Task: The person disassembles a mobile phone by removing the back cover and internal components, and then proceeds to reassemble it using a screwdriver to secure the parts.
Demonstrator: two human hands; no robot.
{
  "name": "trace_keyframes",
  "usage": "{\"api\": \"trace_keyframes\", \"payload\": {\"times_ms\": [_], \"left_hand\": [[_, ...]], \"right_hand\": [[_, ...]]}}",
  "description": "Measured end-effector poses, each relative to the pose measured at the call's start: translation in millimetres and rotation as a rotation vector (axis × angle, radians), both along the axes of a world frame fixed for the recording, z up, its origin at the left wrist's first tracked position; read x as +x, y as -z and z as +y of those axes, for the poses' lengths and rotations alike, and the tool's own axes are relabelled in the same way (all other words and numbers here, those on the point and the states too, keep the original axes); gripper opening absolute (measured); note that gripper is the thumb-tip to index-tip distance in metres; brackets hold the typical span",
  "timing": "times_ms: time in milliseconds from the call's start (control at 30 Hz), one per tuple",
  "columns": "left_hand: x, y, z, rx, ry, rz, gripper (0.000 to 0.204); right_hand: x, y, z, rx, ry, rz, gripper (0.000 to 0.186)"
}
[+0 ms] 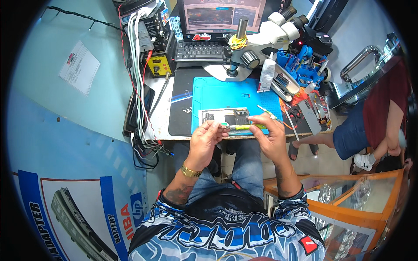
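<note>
Over the near edge of the blue work mat (209, 93), both hands meet in front of me. My right hand (272, 138) is closed, thumb and fingers pinching a slim yellow-handled tool (240, 127) held level; its exact kind is unclear. At the tool's left end, my left hand (204, 141) is closed in a pinch; a small green spot shows near its fingertips, but what it grips is too small to make out. Just beyond the hands lies an opened phone (222, 115) with its inner parts showing, partly covered by my fingers.
A microscope (257, 48) stands behind the mat, before a keyboard (200, 51) and screen. A white tube (267, 74), a blue tool holder (305, 65) and tweezers (292, 123) are at the right. Cables (138, 65) hang beside a yellow station (160, 65). Another person (370, 117) stands at right.
</note>
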State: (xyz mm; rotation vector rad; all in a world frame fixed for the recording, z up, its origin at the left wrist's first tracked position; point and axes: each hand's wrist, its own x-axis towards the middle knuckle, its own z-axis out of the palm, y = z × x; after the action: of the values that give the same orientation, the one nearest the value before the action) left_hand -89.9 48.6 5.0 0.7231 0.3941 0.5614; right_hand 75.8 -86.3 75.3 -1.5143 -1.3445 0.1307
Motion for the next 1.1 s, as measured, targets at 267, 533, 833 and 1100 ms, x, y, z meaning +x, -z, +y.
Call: {"api": "trace_keyframes", "payload": {"times_ms": [267, 533, 833, 1100], "left_hand": [[-2.2, 3.7, -1.2, -0.216, 0.061, -0.046, 0.021], [-1.3, 8.2, -0.1, -0.130, 0.054, -0.019, 0.018], [-1.8, 10.9, 2.1, -0.061, 0.042, 0.018, 0.016], [-2.6, 7.2, 1.8, -0.121, 0.010, -0.028, 0.015]], "right_hand": [[-7.0, 2.5, -4.4, 0.075, 0.062, -0.078, 0.024], [-7.4, 3.0, -4.0, 0.064, 0.064, -0.136, 0.028], [-8.7, 7.5, -5.4, 0.062, 0.044, -0.157, 0.031], [-13.5, 24.8, -3.0, 0.052, 0.140, 0.088, 0.021]]}}
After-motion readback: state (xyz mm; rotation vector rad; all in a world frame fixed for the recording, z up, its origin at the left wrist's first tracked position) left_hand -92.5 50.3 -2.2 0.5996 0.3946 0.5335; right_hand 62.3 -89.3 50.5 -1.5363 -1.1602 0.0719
